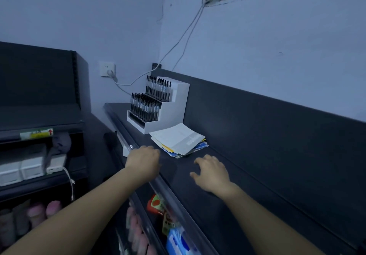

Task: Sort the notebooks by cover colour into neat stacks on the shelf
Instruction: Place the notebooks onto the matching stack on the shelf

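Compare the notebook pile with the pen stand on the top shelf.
The notebook pile lies flat and fanned; the pen stand rises in steps with pens in neat rows. The pile mixes white, yellow and blue covers; the stand is white. The pile lies nearer the camera than the stand. Both sit on the dark shelf.

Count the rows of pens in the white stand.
2. The top row is on the highest tier of the stand, the lower row on the tier below. The front slot looks empty. More pens may hide behind these.
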{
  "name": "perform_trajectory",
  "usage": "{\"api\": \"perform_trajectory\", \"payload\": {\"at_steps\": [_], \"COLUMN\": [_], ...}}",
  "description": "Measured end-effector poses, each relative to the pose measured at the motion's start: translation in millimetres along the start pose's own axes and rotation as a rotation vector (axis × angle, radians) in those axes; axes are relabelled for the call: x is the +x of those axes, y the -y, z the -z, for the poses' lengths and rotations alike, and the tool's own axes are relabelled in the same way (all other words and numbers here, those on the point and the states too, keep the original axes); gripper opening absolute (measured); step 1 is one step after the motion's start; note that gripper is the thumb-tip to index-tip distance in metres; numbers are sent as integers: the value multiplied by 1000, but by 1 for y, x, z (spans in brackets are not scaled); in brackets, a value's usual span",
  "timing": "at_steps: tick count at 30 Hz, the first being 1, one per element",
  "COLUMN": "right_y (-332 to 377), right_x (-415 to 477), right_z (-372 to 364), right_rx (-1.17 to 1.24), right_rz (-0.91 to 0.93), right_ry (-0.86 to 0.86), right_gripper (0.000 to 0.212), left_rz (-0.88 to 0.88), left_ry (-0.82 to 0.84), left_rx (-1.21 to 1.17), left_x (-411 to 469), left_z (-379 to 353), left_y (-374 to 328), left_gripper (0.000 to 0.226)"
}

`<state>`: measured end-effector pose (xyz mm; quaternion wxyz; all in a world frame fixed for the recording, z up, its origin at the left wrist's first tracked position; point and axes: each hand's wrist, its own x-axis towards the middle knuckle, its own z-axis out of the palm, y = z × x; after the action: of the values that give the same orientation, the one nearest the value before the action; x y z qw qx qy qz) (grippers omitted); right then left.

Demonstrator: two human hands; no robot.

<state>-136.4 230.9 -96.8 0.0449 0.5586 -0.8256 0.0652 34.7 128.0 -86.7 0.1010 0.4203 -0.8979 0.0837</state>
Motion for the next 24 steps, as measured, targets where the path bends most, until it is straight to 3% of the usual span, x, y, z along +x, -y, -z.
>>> {"api": "perform_trajectory", "payload": {"at_steps": [13,17,24], "right_y": [13,12,14], "right_x": [112,135,159], "right_z": [-44,-50,-55], "right_rx": [107,152,110], "right_rz": [-187,-220,-213], "right_ry": [21,40,-27], "right_gripper": [44,51,32], "left_rz": [-136,-177,-173], "left_ry": [2,80,106], "left_rx": [-96,-127,-289], "left_x": [142,185,230], "left_z": [-58,-73,-88], "left_y": [48,51,54], "left_gripper": [32,39,49]}}
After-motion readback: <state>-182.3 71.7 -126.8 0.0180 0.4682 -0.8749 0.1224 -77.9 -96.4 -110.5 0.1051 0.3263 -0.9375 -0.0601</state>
